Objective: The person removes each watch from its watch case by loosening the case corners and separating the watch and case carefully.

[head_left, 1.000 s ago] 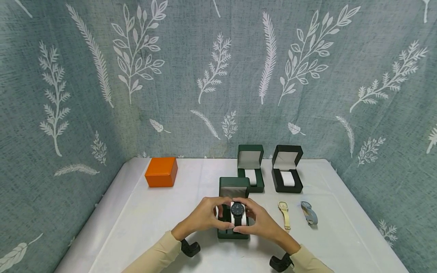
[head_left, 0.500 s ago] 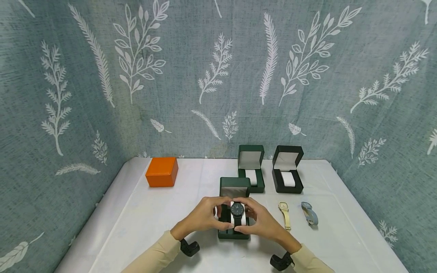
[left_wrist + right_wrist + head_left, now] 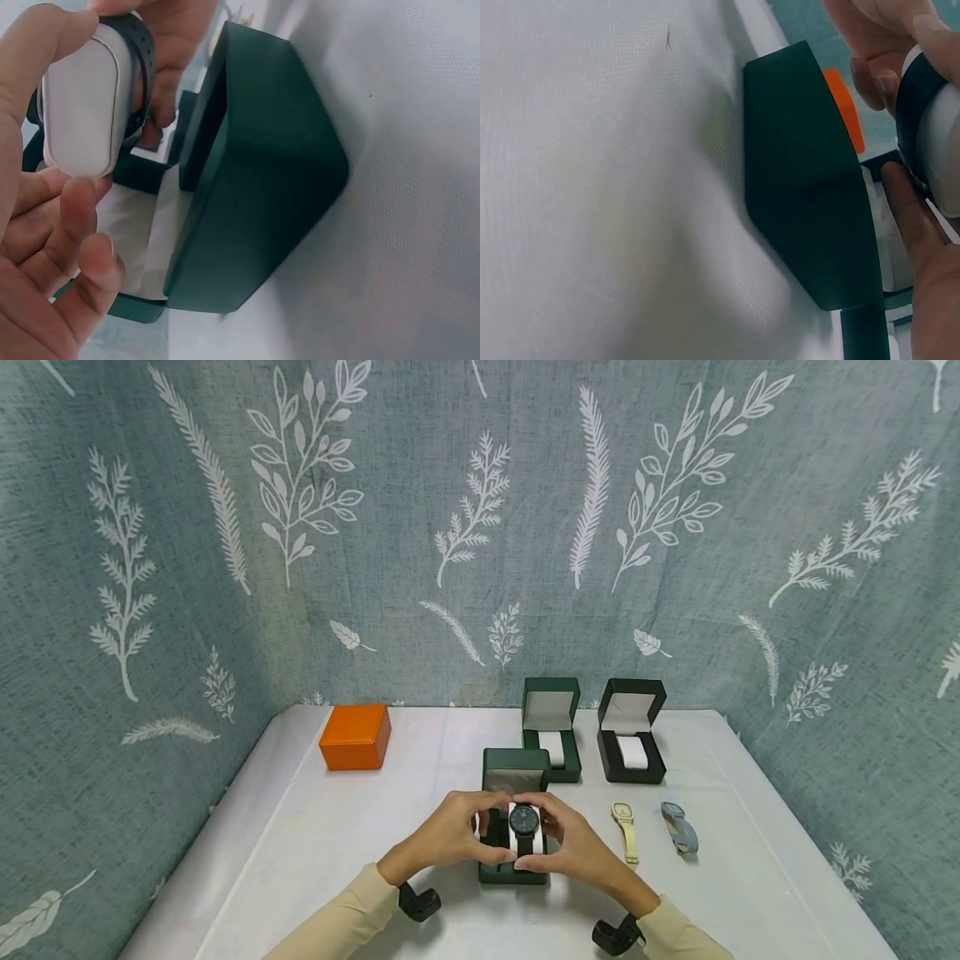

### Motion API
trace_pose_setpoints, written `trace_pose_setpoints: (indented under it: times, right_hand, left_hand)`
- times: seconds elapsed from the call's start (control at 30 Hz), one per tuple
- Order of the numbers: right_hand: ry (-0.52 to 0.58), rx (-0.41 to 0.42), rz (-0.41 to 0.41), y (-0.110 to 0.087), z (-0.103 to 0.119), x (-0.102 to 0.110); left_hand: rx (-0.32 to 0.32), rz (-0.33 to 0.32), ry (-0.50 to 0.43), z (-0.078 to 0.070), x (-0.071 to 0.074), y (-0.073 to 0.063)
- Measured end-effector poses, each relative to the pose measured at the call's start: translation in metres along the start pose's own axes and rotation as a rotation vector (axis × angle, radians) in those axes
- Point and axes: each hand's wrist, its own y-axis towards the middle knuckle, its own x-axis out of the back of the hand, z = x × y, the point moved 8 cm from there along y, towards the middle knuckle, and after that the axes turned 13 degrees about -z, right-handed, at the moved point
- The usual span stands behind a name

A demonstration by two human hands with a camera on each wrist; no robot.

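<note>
Both hands hold a black wristwatch (image 3: 524, 820) wrapped around a white watch pillow (image 3: 81, 112), just above an open green watch box (image 3: 513, 876). My left hand (image 3: 468, 829) grips it from the left, thumb at the near side and fingers at the far side. From the right, my right hand (image 3: 566, 837) grips it the same way. The dial faces up in the head view. In the left wrist view the pillow's flat end and the perforated black strap (image 3: 140, 67) show. The box's inside is partly hidden behind the hands.
Behind stand another open green watch box (image 3: 572, 758) and an open black watch box (image 3: 611, 764), each with a white pillow. A gold watch (image 3: 626, 832) and a blue-grey watch (image 3: 679, 828) lie at the right. A closed orange box (image 3: 354, 739) sits at the back left.
The watch and its pillow have shifted very slightly to the right in the hands. Both hands stay nearly in place, and the boxes and other watches have not moved.
</note>
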Motion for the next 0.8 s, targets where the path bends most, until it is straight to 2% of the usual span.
trace_pose_setpoints:
  times: [0.33,0.6,0.8]
  right_hand:
    - [-0.046,0.041,0.006,0.0013,0.0026,0.0031]
    - [-0.089,0.053,-0.001,0.0022,0.0028,0.0038]
    - [-0.089,0.064,0.001,0.0014,0.0034,0.0025]
  left_hand:
    - [-0.012,-0.009,0.012,0.0015,-0.002,0.0017]
    - [0.028,-0.001,0.011,0.0022,-0.002,0.0022]
    - [0.022,-0.005,0.013,0.001,-0.0022,0.0021]
